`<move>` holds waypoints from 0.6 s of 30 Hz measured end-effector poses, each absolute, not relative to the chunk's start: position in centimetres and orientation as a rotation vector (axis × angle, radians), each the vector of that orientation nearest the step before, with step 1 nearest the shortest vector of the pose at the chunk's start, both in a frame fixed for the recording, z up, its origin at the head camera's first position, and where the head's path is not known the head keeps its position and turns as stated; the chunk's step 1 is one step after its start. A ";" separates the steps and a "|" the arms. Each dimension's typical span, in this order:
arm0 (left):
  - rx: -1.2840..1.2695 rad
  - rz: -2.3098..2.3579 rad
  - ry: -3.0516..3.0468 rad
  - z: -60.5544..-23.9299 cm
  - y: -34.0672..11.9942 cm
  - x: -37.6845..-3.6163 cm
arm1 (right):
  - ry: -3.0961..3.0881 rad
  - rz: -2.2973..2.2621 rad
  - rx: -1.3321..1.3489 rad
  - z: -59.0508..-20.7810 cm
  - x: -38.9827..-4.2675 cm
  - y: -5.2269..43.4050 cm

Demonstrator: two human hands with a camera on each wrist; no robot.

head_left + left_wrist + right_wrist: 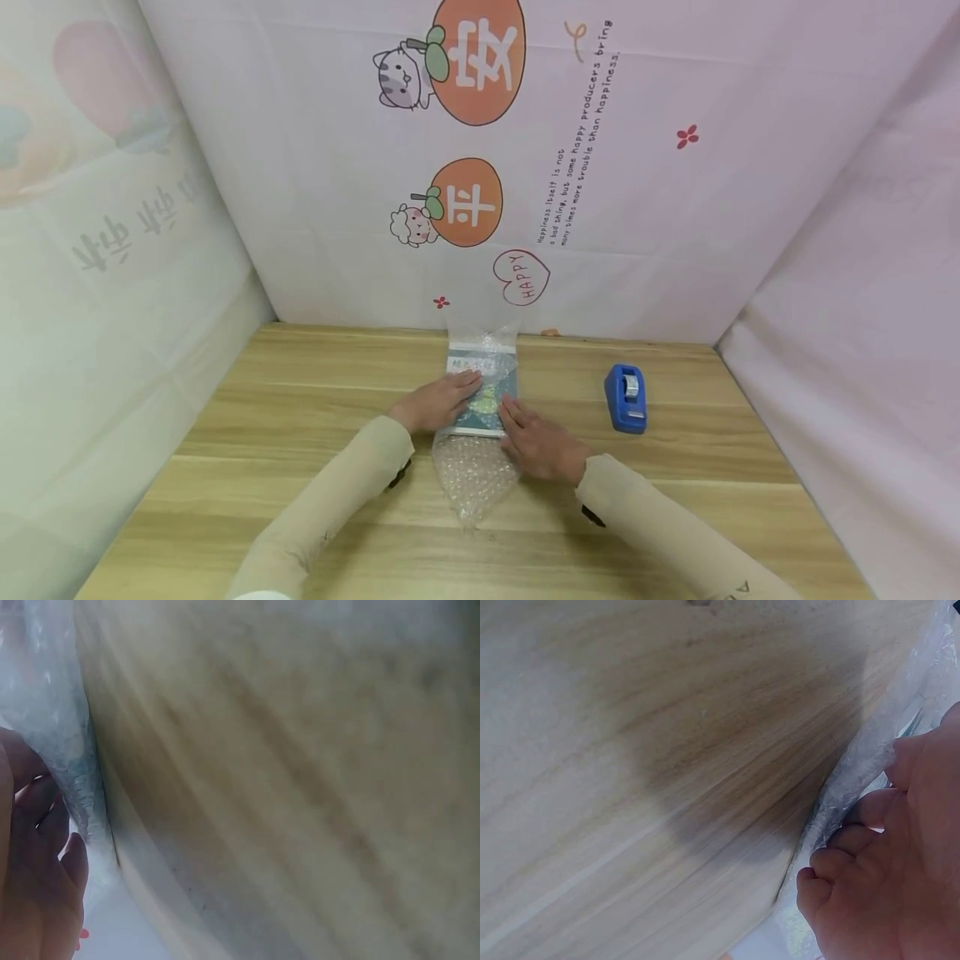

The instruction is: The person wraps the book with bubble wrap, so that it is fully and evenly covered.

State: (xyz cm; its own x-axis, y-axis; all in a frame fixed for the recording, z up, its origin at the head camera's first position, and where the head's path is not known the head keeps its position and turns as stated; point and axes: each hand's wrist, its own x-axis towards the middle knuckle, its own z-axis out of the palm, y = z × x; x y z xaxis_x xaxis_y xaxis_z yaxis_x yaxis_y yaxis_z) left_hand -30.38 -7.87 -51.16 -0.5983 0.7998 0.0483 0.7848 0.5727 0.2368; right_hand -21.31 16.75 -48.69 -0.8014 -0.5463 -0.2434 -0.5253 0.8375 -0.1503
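So we're looking down at a wooden bench (300,400) inside a little booth with pale cartoon-printed cloth (675,208) hanging on three sides. Lying roughly in the middle of the bench, toward the back, is a flat card or booklet (487,375) with a teal and white cover, and it's sitting on a strip of clear bubble wrap (472,475). The wrap is running from behind the card, near the back cloth, forward to a rumpled end sticking out toward us.

The left hand (435,402) is resting on the left side of the card, fingers (461,385) lying fairly straight and close together, pressing flat rather than gripping anything. The right hand (538,446) is lying on the card's lower right corner and the wrap beside it, fingers (513,412) also stretched out flat and together. Both arms are in beige sleeves (337,500).

In the left wrist view we're mostly getting blurry bench grain, with fingertips (52,825) touching the bubble wrap (52,712) at the left edge. In the right wrist view the fingers (855,840) are looking a bit bent at the knuckles against the wrap's edge (855,772), so we can't tell for sure how flat they are.

Off to the right, well apart from the hands, a blue tape dispenser (626,398) is standing on the bench.
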 end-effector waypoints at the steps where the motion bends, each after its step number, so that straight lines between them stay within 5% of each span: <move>1: 1.363 0.364 2.726 -51.4 -7.9 -30.4 | 2.740 -0.102 -0.818 -48.7 -21.3 16.7; 18: 1.248 0.270 2.687 -49.9 -7.4 -29.9 | 2.666 -0.313 -0.799 -48.5 -22.6 17.6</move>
State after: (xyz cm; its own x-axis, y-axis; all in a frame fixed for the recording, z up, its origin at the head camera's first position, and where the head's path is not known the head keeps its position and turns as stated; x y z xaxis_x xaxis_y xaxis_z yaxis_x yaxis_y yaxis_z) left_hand -29.91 -7.43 -49.89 -0.6367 0.7675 -0.0745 0.7373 0.6342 0.2326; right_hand -22.63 17.56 -48.51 -0.7844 -0.5647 -0.2565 -0.4900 0.8178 -0.3020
